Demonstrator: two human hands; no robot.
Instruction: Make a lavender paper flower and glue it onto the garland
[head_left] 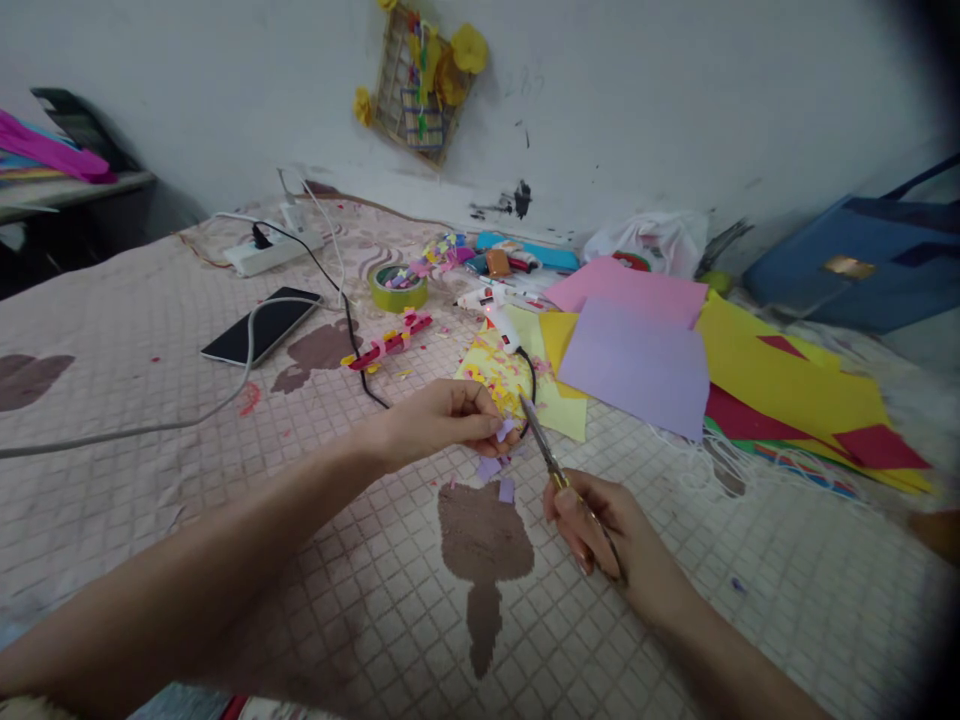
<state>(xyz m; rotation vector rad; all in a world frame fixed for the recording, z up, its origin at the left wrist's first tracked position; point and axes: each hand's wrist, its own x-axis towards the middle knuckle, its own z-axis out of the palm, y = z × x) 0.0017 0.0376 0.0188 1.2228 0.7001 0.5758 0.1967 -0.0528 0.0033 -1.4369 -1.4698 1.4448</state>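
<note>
Between the fingertips of my left hand (pixel 471 415) is a small piece of lilac paper (pixel 505 430). My right hand (pixel 600 520) is wrapped around a pair of scissors (pixel 546 448), whose blades point up and left toward that piece. A few lilac scraps (pixel 490 468) lie on the patterned cloth just below my left hand. Behind the hands, a pale yellow sheet (pixel 571 415) carries many tiny yellow and pink paper bits (pixel 496 375). A white glue gun (pixel 504 330) with a black cord rests at that sheet's upper part.
A roll of tape (pixel 399 290), a decorated pink stick (pixel 390 343) and a phone (pixel 262 325) lie to the left. Cables run across the cloth from a power strip (pixel 271 252). Coloured sheets (pixel 637 360), white string (pixel 709 465) and a blue bag (pixel 847 260) are at right.
</note>
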